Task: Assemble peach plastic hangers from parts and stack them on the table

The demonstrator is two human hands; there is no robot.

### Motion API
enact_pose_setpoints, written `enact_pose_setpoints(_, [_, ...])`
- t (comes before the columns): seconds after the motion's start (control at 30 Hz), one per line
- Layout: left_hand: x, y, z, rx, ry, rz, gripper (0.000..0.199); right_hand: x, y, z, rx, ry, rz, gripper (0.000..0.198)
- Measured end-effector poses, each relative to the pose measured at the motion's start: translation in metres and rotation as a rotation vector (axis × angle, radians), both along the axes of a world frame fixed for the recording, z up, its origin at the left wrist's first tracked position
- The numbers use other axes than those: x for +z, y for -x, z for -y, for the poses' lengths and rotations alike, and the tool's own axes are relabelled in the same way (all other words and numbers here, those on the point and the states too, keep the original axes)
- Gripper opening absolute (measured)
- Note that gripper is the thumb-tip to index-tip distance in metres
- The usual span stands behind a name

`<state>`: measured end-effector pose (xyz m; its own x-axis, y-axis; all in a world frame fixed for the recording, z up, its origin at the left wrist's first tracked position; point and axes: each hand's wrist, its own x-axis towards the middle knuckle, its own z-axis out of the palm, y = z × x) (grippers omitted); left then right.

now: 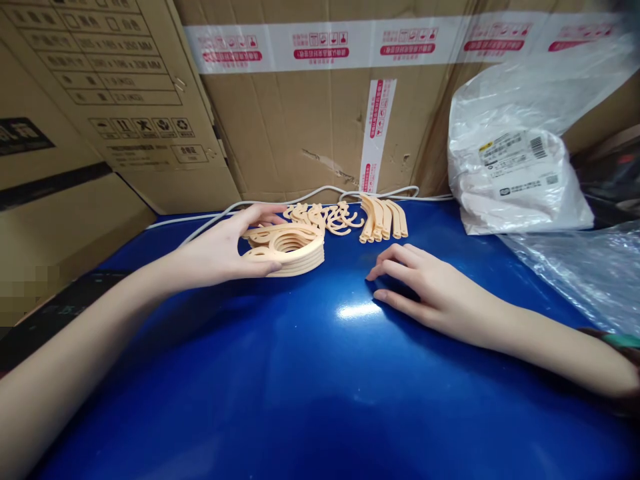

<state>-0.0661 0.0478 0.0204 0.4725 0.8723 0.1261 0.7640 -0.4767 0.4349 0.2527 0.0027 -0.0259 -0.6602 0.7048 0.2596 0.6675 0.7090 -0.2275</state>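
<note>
At the left of the blue tabletop, my left hand [217, 247] is closed around the left end of a stack of flat, cream-coloured plastic pieces [300, 261]. Its thumb lies along the near side of the stack and its fingers reach over the far side. The pieces have rounded openings and lie neatly one on another. Just behind them is a loose heap of small cream hooks [340, 217]. To the right of the hooks, several curved cream arm pieces [383, 220] lie side by side. My right hand [425, 287] holds nothing; its loosely bent fingers are apart, near the table surface.
Cardboard boxes [300, 120] wall off the back and left. A white cable [300, 199] runs along the table's rear edge. At the back right stands a white plastic bag with a label [525, 173], beside clear plastic wrap [590, 273]. A dark flat object [65, 307] lies at the left.
</note>
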Motion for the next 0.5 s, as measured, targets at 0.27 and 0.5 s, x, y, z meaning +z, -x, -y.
enact_pose_setpoints(0.27, [-0.0025,0.0034,-0.0035,0.042,0.030,-0.008,0.082,0.0004,0.0008,0.0008,0.005,-0.018,0.010,0.026])
enact_pose_setpoints(0.5, [-0.0043,0.0044,-0.0048,0.028,0.019,-0.004,0.083,0.0010,0.0020,0.0007,0.004,-0.025,0.017,0.025])
